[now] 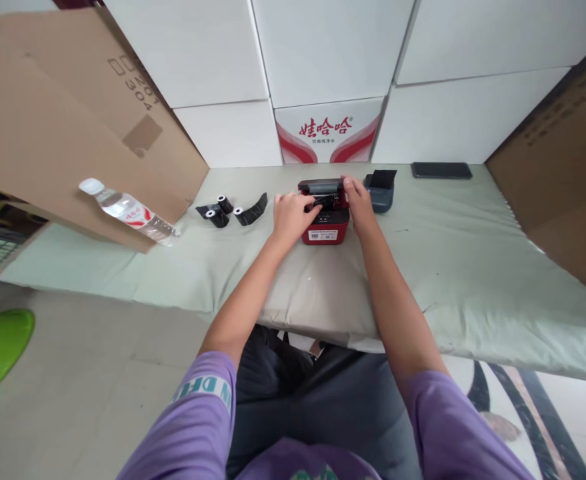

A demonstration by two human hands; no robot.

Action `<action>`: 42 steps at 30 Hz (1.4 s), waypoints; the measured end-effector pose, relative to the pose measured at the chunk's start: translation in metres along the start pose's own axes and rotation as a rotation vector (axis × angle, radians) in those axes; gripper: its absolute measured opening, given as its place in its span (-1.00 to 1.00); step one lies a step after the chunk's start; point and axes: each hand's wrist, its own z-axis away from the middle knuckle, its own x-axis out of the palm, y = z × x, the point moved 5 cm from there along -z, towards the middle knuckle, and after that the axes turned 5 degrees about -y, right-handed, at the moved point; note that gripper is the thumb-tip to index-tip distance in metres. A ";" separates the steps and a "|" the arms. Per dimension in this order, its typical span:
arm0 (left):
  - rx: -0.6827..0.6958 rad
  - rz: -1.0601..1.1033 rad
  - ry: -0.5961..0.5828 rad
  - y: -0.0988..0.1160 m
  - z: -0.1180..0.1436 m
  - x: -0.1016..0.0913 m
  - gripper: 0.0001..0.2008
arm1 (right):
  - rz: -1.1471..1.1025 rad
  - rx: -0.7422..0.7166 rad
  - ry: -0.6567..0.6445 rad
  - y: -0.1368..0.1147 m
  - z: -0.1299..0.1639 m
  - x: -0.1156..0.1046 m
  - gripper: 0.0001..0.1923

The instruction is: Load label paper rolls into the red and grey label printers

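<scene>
Purple sleeves (193, 427) nearest; L hand (289, 217) fingers inside open red printer (325, 220), R hand (357, 200) clamped on its side—brace body w/ R, keep strip straight.

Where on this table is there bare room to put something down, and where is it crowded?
The cloth is bare right of the red printer, between the phone and the near edge. Another patch lies between the bottle and left hand. Crowded: the printer with right hand, the blue device, the black rolls.
</scene>
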 end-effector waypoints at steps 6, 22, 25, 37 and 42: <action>0.023 0.073 -0.003 -0.005 -0.001 0.001 -0.79 | -0.018 0.015 0.006 -0.002 0.001 0.001 -0.21; 0.135 0.245 0.001 -0.013 0.010 0.008 -0.74 | -0.170 0.208 -0.044 0.028 0.000 0.010 -0.30; 0.124 0.304 -0.021 -0.016 0.007 0.014 -0.75 | -0.214 0.219 -0.058 0.034 0.001 0.010 -0.27; 0.055 0.298 -0.003 -0.014 -0.001 0.011 -0.80 | -0.306 0.186 -0.161 0.036 0.009 0.010 -0.17; 0.048 0.298 0.012 -0.016 -0.005 0.012 -0.80 | -0.291 0.152 -0.148 0.038 0.013 0.009 -0.16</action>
